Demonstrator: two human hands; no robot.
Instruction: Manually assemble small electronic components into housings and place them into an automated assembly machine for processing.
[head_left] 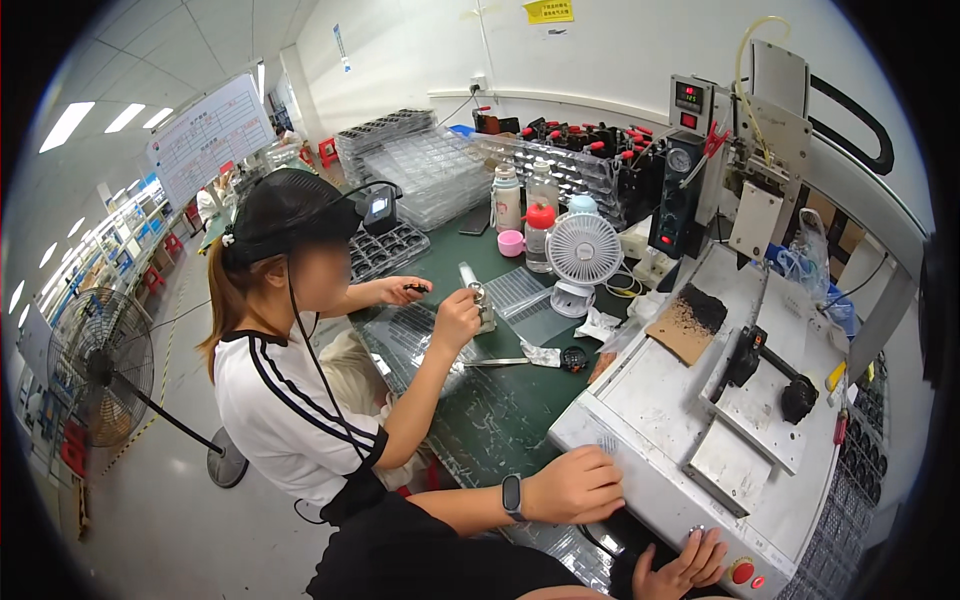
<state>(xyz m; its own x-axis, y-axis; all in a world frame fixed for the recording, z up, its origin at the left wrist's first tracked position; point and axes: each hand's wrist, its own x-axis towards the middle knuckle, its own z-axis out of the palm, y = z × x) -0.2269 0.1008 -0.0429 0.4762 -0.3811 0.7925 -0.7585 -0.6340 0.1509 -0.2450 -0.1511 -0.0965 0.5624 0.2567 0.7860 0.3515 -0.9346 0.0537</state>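
My left hand (pixel 575 487), with a dark band on its wrist, rests against the front edge of a white bench machine (pixel 640 440). Its fingers are bent loosely and a little apart; no held thing shows. Lower right, my right hand (pixel 682 568) lies on the front panel, fingers stretched out beside a round silver button (pixel 697 531). Right of it sits a red emergency stop button (pixel 741 571). On the machine's top, a metal fixture (pixel 745 430) carries a black part (pixel 745 357) and a round black piece (pixel 798 399). A brown pad (pixel 668 335) bears a heap of black bits (pixel 700 309).
At left, a seated co-worker (pixel 285 390) handles a small black part (pixel 416 288) at the green table (pixel 490 425). A small white fan (pixel 583 250), bottles (pixel 538 235) and stacked clear trays (pixel 420 175) stand there. The machine's upright head (pixel 765 190) rises at right.
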